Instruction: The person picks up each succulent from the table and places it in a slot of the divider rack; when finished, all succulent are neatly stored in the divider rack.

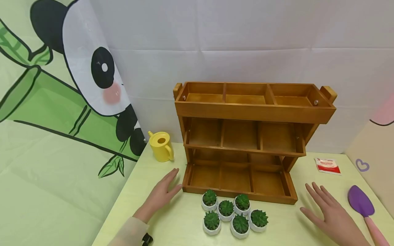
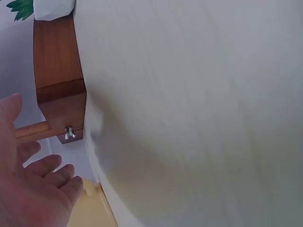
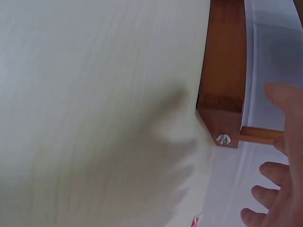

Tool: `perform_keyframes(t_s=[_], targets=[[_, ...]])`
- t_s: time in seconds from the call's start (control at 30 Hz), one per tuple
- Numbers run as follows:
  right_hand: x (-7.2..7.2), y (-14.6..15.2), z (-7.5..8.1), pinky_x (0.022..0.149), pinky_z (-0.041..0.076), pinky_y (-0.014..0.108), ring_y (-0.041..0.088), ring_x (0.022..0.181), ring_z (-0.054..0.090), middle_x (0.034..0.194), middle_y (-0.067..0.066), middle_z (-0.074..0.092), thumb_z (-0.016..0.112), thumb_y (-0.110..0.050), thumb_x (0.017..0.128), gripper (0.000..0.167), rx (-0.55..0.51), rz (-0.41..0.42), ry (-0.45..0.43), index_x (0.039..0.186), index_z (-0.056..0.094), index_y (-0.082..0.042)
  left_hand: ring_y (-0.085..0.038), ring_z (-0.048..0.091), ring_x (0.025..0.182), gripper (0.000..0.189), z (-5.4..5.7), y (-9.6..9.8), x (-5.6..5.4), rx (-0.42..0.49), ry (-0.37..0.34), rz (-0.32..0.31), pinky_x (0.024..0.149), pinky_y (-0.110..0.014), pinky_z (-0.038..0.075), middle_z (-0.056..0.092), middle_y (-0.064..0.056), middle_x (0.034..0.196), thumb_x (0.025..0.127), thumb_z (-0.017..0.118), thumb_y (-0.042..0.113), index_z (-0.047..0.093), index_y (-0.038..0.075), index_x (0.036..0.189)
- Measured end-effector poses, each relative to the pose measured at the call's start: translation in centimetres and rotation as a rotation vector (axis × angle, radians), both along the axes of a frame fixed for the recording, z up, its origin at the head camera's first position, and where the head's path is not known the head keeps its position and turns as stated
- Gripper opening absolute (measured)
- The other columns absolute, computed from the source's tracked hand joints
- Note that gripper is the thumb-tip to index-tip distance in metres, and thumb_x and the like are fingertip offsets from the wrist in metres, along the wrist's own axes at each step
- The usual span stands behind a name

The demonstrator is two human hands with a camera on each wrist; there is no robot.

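A brown wooden three-tier shelf [image 1: 240, 143] with divided trays stands against the back wall. In front of it, several small green succulents in white pots [image 1: 226, 210] sit grouped on the table. My left hand [image 1: 160, 196] hovers beside the shelf's lower left corner, fingers extended, holding nothing. On the other side, my right hand [image 1: 333, 215] is spread to the right of the lower tray, also holding nothing. Each wrist view shows one end of the bottom tray [image 2: 59, 61] near that hand, with a gap between them.
A yellow watering can [image 1: 161, 147] stands at the back left of the table [image 1: 172, 225]. To the right lie a red and white packet [image 1: 327, 166] and a purple shovel [image 1: 361, 201] with a pink handle. A panda-print cloth [image 1: 89, 68] hangs at the left.
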State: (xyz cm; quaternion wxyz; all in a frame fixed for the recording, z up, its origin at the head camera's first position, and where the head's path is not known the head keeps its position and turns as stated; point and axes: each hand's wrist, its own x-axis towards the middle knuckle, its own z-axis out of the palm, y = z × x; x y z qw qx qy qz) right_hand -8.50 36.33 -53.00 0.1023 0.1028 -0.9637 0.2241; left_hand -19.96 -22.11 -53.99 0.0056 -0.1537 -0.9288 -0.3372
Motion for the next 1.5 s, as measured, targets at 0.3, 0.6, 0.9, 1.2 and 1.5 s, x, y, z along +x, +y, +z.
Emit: perform_keyframes(t_s=[0.3,0.6,0.9,1.2,1.5], targets=[[0.7,-3.2,-0.2,0.123,0.017,0.064,0.026,0.159,0.012,0.171,0.007,0.027,0.075,-0.037,0.099,0.081,-0.063,0.007,0.009,0.166,0.032,-0.023,-0.034,0.034,0.152,0.075,-1.4,1.5,0.1,0.132,-0.033,0.002,0.123,-0.054,0.029,0.038,-0.013,0.165,0.103,0.066,0.045,0.037,0.011,0.163],[1.3,-5.8,0.0,0.094,0.044,0.076,0.041,0.148,0.036,0.159,0.017,0.045,0.081,-0.036,0.093,0.077,-0.088,-0.017,0.035,0.159,0.046,-0.016,-0.035,0.036,0.150,0.075,-2.0,3.2,0.2,0.210,-0.088,0.037,0.121,-0.053,0.032,0.041,-0.011,0.163,0.101,0.070,0.041,0.039,0.011,0.162],[1.8,-8.4,-0.6,0.116,0.041,0.040,0.039,0.130,0.053,0.146,0.012,0.057,0.083,-0.035,0.091,0.066,-0.109,-0.036,0.078,0.148,0.059,-0.011,-0.036,0.047,0.143,0.078,-2.1,4.2,0.5,0.314,-0.104,0.050,0.115,-0.050,0.043,0.043,-0.015,0.161,0.100,0.074,0.036,0.037,0.011,0.163],[1.8,-10.6,-1.3,0.099,0.048,0.068,0.039,0.132,0.053,0.148,0.012,0.057,0.075,-0.045,0.097,0.065,-0.151,-0.023,-0.041,0.150,0.057,-0.013,-0.037,0.049,0.141,0.075,-2.3,5.0,0.6,0.456,-0.121,0.084,0.113,-0.049,0.045,0.045,-0.018,0.159,0.099,0.077,0.023,0.039,0.009,0.162],[1.4,-11.8,-1.2,0.099,0.050,0.067,0.038,0.133,0.055,0.151,0.008,0.056,0.079,-0.027,0.095,0.064,-0.262,0.098,-0.070,0.153,0.054,-0.019,-0.040,0.050,0.139,0.075,-2.4,5.1,1.0,0.572,-0.110,0.063,0.112,-0.048,0.045,0.046,-0.026,0.156,0.096,0.079,0.014,0.041,0.003,0.160]])
